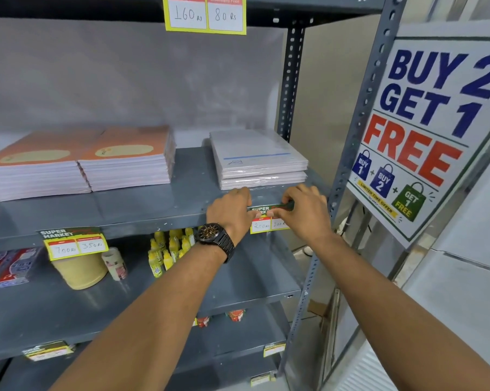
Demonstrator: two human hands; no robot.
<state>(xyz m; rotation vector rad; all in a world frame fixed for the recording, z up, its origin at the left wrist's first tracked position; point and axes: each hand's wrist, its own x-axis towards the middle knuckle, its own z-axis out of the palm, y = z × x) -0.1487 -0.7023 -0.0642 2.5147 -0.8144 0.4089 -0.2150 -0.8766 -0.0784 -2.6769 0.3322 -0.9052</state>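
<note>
A green and yellow price tag reading "SUPER MARKET" with two handwritten prices hangs on the front edge of the grey metal shelf. My left hand, with a dark watch on its wrist, pinches the tag's left end against the edge. The tag's right end is pinched by my right hand, thumb in front and fingers on top of the shelf. Just behind both hands lies a stack of white plastic-wrapped pads.
Two stacks of orange notebooks lie at the shelf's left. A similar price tag hangs further left. The shelf below holds yellow bottles, a tape roll and packets. A "BUY 2 GET 1 FREE" poster hangs on the right upright.
</note>
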